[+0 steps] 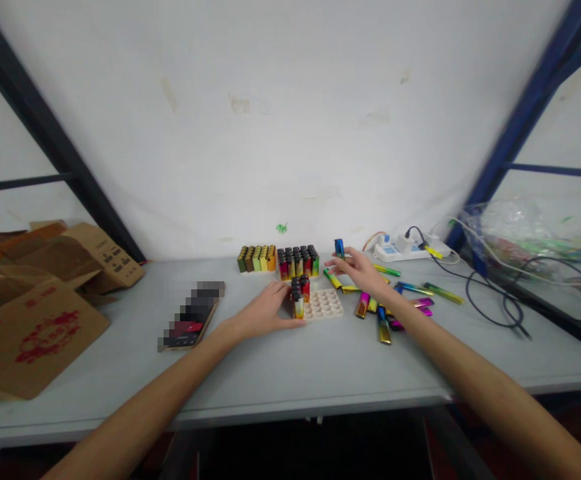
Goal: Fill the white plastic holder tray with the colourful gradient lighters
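Observation:
My right hand [354, 268] is raised above the table, its fingers pinching a blue metallic lighter [339, 248] held upright. My left hand [266, 310] closes around the left end of a white tray with round holes [323, 305], thumb along the front and fingers behind. Several lighters with black tops [298, 305] stand in the tray's left holes, partly covered by that hand. Under and beside my right forearm lies a loose pile of shiny coloured lighters [383, 327], in gold, pink, green and blue.
Behind the tray stand a block of multicoloured lighters [298, 263] and a block of yellow-green ones [256, 259]. A phone [195, 317] and open cardboard boxes [45, 327] lie left. At right are a power strip [405, 249], black cables [495, 320] and a plastic bag [515, 233].

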Tool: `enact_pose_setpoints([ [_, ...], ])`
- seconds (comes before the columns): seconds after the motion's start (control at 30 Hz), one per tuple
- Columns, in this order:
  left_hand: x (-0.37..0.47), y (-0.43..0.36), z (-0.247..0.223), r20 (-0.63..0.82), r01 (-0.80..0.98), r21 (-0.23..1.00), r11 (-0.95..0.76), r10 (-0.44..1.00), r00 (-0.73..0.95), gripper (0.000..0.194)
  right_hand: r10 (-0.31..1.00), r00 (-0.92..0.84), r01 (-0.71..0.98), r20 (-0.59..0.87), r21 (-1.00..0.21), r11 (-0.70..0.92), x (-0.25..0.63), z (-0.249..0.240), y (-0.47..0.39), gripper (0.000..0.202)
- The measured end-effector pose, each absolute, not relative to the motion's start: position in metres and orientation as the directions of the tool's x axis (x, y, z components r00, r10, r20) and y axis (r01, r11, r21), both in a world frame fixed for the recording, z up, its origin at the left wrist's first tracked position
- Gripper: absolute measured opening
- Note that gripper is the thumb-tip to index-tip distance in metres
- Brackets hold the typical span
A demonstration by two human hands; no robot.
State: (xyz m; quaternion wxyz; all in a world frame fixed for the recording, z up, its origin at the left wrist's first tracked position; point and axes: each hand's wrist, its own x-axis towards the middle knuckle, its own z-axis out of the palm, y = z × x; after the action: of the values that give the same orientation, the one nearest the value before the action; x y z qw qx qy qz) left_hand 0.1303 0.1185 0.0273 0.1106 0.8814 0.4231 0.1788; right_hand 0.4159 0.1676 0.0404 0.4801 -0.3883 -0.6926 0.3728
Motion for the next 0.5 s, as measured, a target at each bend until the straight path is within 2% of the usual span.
enact_pose_setpoints([
  [0.07, 0.130, 0.119, 0.026, 0.229, 0.704, 0.347, -0.620, 0.784, 0.578, 0.078, 0.896, -0.228, 0.028, 0.381, -0.917, 0.397, 0.406, 0.039, 0.160, 0.036],
  [0.13, 0.129, 0.120, 0.024, 0.230, 0.707, 0.348, -0.616, 0.787, 0.572, 0.080, 0.893, -0.219, -0.036, 0.392, -0.918, 0.395, 0.398, 0.039, 0.153, 0.037],
  [0.2, 0.128, 0.120, 0.023, 0.231, 0.705, 0.351, -0.616, 0.787, 0.572, 0.081, 0.892, -0.212, -0.047, 0.398, -0.916, 0.398, 0.391, 0.038, 0.147, 0.032],
  [0.33, 0.129, 0.120, 0.023, 0.235, 0.696, 0.362, -0.620, 0.783, 0.576, 0.080, 0.902, -0.183, 0.001, 0.391, -0.918, 0.397, 0.385, 0.040, 0.139, 0.010],
  [0.5, 0.129, 0.119, 0.024, 0.231, 0.704, 0.355, -0.615, 0.787, 0.572, 0.081, 0.931, -0.231, -0.075, 0.284, -0.959, 0.274, 0.385, 0.040, 0.136, 0.010],
])
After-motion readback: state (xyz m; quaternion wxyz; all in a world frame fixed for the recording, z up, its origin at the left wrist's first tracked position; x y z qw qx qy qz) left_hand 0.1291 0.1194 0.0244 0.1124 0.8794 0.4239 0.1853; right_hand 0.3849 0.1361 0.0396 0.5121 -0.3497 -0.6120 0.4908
